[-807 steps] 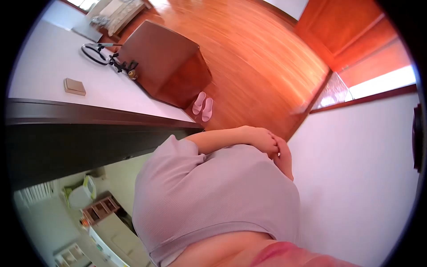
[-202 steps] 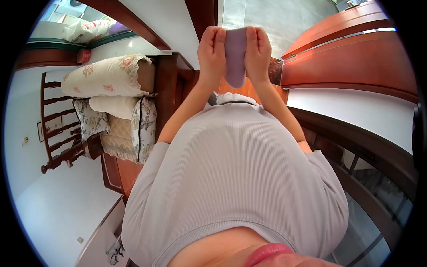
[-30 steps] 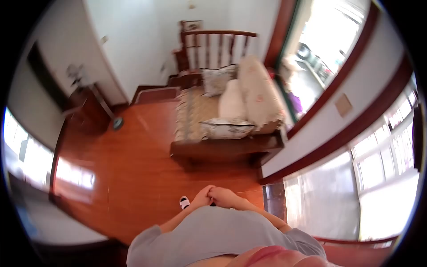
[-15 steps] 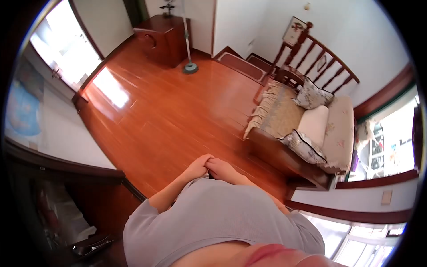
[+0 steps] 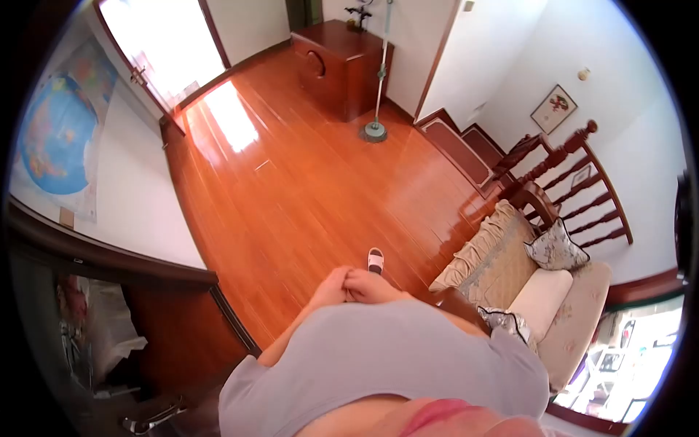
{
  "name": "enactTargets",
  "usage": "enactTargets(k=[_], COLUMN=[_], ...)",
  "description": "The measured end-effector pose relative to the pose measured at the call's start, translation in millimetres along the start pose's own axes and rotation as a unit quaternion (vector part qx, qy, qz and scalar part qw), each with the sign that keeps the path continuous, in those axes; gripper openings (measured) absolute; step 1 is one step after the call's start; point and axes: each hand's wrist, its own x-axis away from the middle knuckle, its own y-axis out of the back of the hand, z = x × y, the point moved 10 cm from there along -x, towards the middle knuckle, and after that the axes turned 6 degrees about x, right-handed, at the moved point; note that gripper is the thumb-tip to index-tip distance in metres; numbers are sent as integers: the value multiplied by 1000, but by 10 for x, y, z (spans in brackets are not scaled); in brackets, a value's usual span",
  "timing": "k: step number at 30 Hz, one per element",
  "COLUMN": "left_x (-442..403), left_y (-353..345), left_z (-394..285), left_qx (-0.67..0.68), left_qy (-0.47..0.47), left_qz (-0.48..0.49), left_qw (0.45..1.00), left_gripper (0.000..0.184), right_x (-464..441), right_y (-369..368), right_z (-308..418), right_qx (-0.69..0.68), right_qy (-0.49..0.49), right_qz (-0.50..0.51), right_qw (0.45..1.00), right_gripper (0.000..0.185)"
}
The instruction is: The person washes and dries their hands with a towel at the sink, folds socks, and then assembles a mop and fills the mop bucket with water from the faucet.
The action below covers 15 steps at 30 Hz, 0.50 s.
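My left hand [image 5: 331, 286] and my right hand [image 5: 373, 285] meet in front of my waist. Their fingers are folded together, both closed, and no object shows in them. The fingers partly cover one another. Just beyond them, one foot in a light slipper [image 5: 375, 260] is on the wooden floor [image 5: 291, 197]. My grey shirt [image 5: 393, 349] fills the lower middle of the view.
To the right stands a wooden sofa [image 5: 502, 255] with cushions. A mop [image 5: 376, 131] leans by a reddish-brown cabinet [image 5: 338, 65] ahead. Steps [image 5: 459, 149] rise beyond the sofa. An open door [image 5: 171, 51] and a world map [image 5: 60, 135] are on the left.
The view has turned left and shifted forward, so the cabinet, mop and sofa sit further right. A slippered foot has come into sight. My hands stay clasped together.
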Motion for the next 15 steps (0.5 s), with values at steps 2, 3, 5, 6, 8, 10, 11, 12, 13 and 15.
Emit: enactTargets(k=[2, 3, 5, 6, 8, 10, 11, 12, 13, 15], left_x=[-291, -464, -793, -955, -1168, -1371, -1474, -1568, -1646, -1848], left_y=[212, 292, 443, 465, 440, 412, 390, 377, 403, 485], left_z=[-483, -474, -524, -589, -1016, -1398, -1547, -1675, -1770, -1785], left_qx=[-85, -83, -30, -18, -70, -119, -168, -216, -209, -219], left_qy=[-20, -19, -58, -80, -83, -77, -73, -67, -58, 28], left_qz=[-46, -56, -91, -91, -118, -139, -145, -148, -150, -106], left_qw=[995, 995, 994, 992, 987, 980, 972, 963, 965, 970], left_gripper=[40, 40, 39, 41, 41, 42, 43, 44, 44, 45], right_x=[-355, -502, -771, -870, -1062, -1248, -1303, -1358, -1378, -1532], right_y=[183, 267, 594, 767, 1040, 1322, 1399, 1451, 1495, 1738], right_z=[-156, -178, -134, -79, -181, -353, -461, -619, -666, -626], right_qx=[-7, 121, 171, 188, 229, 225, 222, 238, 230, 195], right_qy=[54, 113, 141, 167, 185, 165, 139, 199, 195, 200], right_qz=[48, 75, 104, 120, 164, 202, 238, 208, 216, 169], right_qw=[997, 983, 970, 960, 941, 939, 935, 928, 929, 945], right_gripper=[15, 14, 16, 17, 22, 23, 23, 26, 26, 28])
